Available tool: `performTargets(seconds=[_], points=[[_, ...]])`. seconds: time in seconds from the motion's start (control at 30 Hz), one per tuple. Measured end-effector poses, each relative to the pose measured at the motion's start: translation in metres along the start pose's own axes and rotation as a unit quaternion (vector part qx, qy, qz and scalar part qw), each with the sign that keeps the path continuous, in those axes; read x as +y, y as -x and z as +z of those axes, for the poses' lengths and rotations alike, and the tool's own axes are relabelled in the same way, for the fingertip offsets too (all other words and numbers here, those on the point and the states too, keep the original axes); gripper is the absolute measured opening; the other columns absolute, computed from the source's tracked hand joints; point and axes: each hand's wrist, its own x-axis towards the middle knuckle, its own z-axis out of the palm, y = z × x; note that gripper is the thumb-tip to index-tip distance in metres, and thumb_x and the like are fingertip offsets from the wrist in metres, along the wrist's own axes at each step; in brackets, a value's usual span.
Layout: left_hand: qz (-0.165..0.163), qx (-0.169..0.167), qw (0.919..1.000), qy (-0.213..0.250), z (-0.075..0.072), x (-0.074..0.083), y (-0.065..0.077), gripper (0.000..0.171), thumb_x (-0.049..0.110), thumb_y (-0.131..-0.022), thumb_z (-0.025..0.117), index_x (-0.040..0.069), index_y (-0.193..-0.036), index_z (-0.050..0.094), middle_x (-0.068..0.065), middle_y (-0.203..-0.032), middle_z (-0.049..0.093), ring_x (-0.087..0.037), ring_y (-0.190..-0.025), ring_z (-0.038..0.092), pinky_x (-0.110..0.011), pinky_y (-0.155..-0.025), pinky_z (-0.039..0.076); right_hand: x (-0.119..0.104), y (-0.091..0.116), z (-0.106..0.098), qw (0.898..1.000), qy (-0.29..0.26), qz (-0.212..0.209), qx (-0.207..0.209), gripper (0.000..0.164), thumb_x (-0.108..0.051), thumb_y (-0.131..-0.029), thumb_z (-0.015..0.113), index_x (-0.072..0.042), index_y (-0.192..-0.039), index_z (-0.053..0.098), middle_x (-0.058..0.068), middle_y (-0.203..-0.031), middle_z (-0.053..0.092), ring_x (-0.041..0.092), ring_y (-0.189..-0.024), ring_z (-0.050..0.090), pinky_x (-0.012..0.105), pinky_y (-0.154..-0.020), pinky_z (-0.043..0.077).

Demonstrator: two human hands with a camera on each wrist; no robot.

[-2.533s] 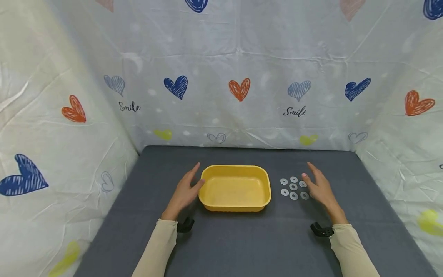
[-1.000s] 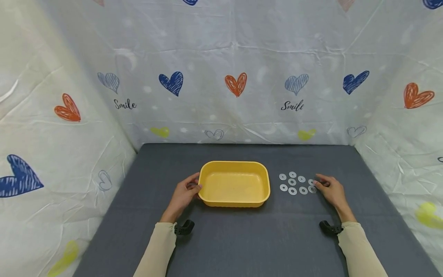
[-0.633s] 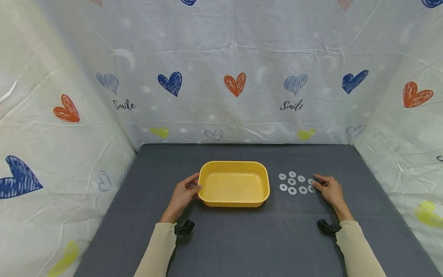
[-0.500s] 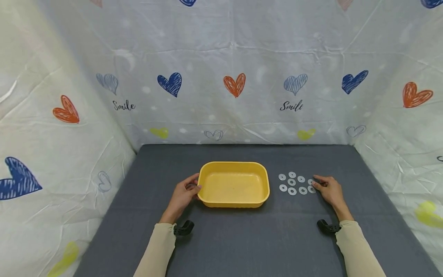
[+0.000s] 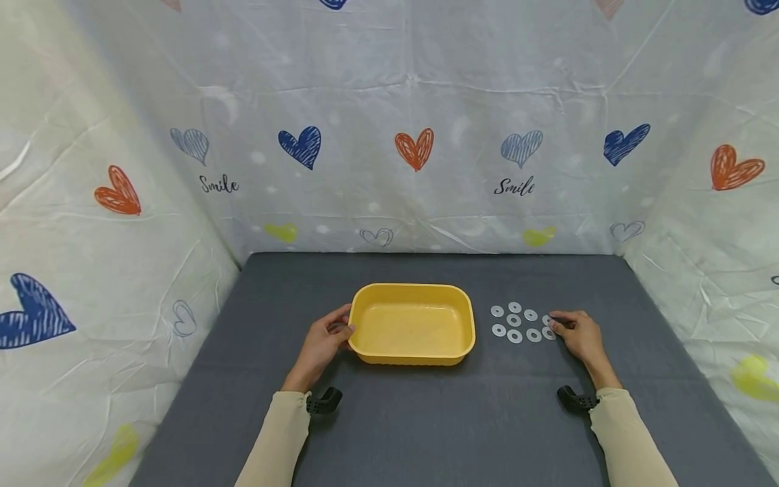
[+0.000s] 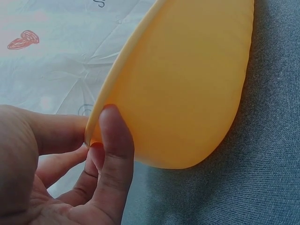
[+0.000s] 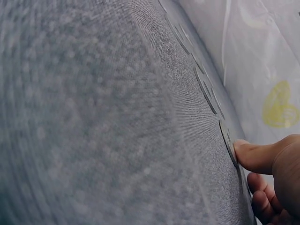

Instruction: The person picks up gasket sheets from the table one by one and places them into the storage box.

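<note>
My left hand (image 5: 319,343) grips the left end of a yellow plastic tray (image 5: 412,331). In the left wrist view the thumb (image 6: 116,133) presses the tray's outer wall, while the forefinger reaches the rim. At the right, my right hand (image 5: 584,337) is down at a group of flat grey washers. Thumb and forefinger pinch the rightmost washer of the back part (image 5: 547,320), which lies close to the cloth. Just in front of it is another washer (image 5: 549,333), partly overlapped by the thumb side. The right wrist view has the thumb (image 7: 253,154) right at a washer's edge (image 7: 228,143).
Several more washers (image 5: 514,336) lie flat in loose rows between the tray and my right hand. Dark grey cloth (image 5: 426,426) covers the table. White sheets (image 5: 462,135) printed with hearts hang behind and at both sides. A black band (image 5: 577,399) sits at each wrist.
Both hands came down from hovering open: the left took hold of the tray's end, the right reached the rightmost washers. In the last half second the right fingertips drew closer together.
</note>
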Motion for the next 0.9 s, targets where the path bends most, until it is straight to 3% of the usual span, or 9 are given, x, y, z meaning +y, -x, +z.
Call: performTargets(seconds=[0.27,0.47,0.6,0.9], points=[[0.003,0.002,1.0,0.001,0.0,0.0,0.0,0.054,0.007,-0.098,0.059,0.014,-0.149,0.044,-0.01,-0.117,0.048,-0.029,-0.103,0.058,-0.027,-0.071,0.058,-0.001,0.0,0.0,1.0,-0.017,0.008,0.013,0.022,-0.008,-0.087,0.071,0.001,-0.107,0.07,0.023,-0.1,0.065,0.03,-0.085,0.058,0.038,-0.073,0.041],[0.005,0.006,1.0,0.0,0.001,-0.003,-0.003,0.053,0.007,-0.097,0.059,0.014,-0.148,0.044,-0.01,-0.117,0.048,-0.028,-0.102,0.059,-0.027,-0.071,0.058,-0.001,0.001,0.001,0.997,-0.048,0.036,0.049,0.019,-0.007,-0.085,0.074,-0.001,-0.103,0.072,0.017,-0.091,0.07,0.003,-0.068,0.053,0.021,-0.063,0.041],[0.006,0.004,1.0,0.002,0.001,-0.002,-0.004,0.053,0.007,-0.098,0.059,0.014,-0.149,0.044,-0.01,-0.118,0.049,-0.029,-0.102,0.059,-0.027,-0.071,0.058,-0.003,0.001,-0.001,0.993,-0.074,0.069,0.065,0.015,-0.008,-0.086,0.074,-0.003,-0.101,0.073,0.013,-0.085,0.072,-0.006,-0.063,0.05,0.014,-0.058,0.039],[-0.004,0.005,0.9997,0.023,0.001,0.0,0.0,0.052,0.007,-0.098,0.059,0.014,-0.147,0.045,-0.009,-0.117,0.047,-0.031,-0.105,0.058,-0.027,-0.068,0.056,-0.015,0.003,-0.007,0.978,-0.144,0.132,0.072,0.019,-0.016,-0.089,0.073,-0.005,-0.105,0.073,-0.02,-0.074,0.064,-0.009,-0.068,0.053,0.014,-0.062,0.042]])
